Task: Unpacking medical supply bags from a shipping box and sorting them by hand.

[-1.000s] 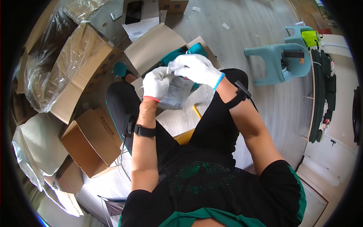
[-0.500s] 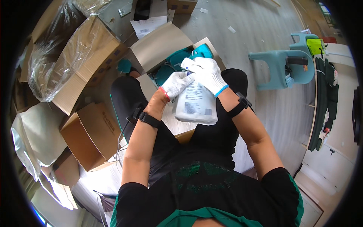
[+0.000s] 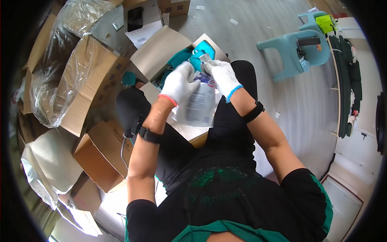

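Observation:
A white printed plastic pouch [image 3: 197, 105] hangs between my knees, its lower end turned toward me. My left hand [image 3: 180, 82], in a white knit glove with a red cuff, is closed on the pouch's upper left side. My right hand [image 3: 222, 77], gloved in white with a blue cuff, pinches a pale strip [image 3: 205, 59] at the pouch's top right. Whether that strip is torn free cannot be made out. Purple-blue print shows between the hands. Just beyond them, an open cardboard box [image 3: 161, 50] holds several teal moulded pieces [image 3: 204, 49].
Large cartons [image 3: 90, 78] under clear plastic film stand at the left, with an open brown box [image 3: 102, 155] nearer me. A phone [image 3: 134, 19] lies on a box at the far left. Pale blue plastic stools [image 3: 288, 46] stand at the right. Paper scraps lie on the floor.
My hands have drawn slightly apart at the pouch's top. My left hand now has its back upward. The pouch has swung and shifted left, and the whole view has turned a little.

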`<control>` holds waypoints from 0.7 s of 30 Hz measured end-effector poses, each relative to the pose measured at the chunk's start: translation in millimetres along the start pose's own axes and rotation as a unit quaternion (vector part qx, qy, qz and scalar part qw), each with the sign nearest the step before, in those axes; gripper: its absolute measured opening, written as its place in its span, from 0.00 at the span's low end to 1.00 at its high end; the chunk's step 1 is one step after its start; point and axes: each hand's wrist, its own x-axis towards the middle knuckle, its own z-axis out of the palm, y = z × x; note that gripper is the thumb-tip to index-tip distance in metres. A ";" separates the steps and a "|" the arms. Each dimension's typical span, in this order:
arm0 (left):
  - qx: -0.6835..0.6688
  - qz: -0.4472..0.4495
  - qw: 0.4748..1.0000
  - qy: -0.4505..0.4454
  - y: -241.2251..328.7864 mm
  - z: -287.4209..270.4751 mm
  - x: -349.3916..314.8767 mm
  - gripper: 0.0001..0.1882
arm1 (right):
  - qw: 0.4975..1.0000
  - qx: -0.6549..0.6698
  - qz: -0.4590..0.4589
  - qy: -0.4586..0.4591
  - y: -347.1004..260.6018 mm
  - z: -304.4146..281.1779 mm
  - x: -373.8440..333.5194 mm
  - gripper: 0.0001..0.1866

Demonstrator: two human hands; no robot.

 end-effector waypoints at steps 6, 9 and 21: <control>0.237 0.023 0.970 -0.038 13.7 1.1 12.8 0.09 | 0.980 -0.194 -0.051 0.016 -19.8 10.8 -20.2 0.16; 0.258 0.171 0.944 0.114 4.0 22.3 11.5 0.10 | 0.998 0.061 -0.026 -0.017 0.9 13.2 -9.4 0.13; 0.043 -0.141 0.960 0.240 -28.2 63.9 30.6 0.25 | 0.994 -0.003 -0.105 -0.033 26.4 40.9 4.2 0.16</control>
